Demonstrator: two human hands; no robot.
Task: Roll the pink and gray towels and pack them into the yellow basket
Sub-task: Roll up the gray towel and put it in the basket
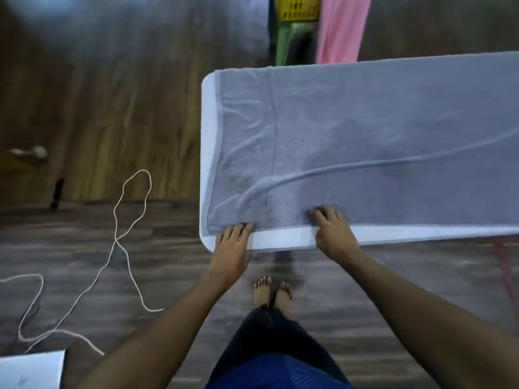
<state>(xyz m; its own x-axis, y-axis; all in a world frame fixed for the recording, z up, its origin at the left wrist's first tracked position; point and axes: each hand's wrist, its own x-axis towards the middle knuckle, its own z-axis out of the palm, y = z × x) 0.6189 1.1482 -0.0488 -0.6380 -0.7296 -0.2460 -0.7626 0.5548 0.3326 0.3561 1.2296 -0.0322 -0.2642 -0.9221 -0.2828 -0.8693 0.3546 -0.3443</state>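
The gray towel (365,141) lies spread flat over the white table (283,238), with a long raised crease running across it. My left hand (231,248) touches the towel's near left corner with its fingertips at the hem. My right hand (332,231) has its fingers curled onto the near edge of the towel, a little to the right. The pink towel (341,26) hangs beyond the table's far side. The yellow basket (297,7) sits at the top of the view, on a green stool (286,40).
A white cord (126,237) loops over the dark wooden floor to the left. My bare feet (272,290) stand just in front of the table. A pale flat object (31,370) lies at the bottom left. Something red (505,265) sits on the floor at the right.
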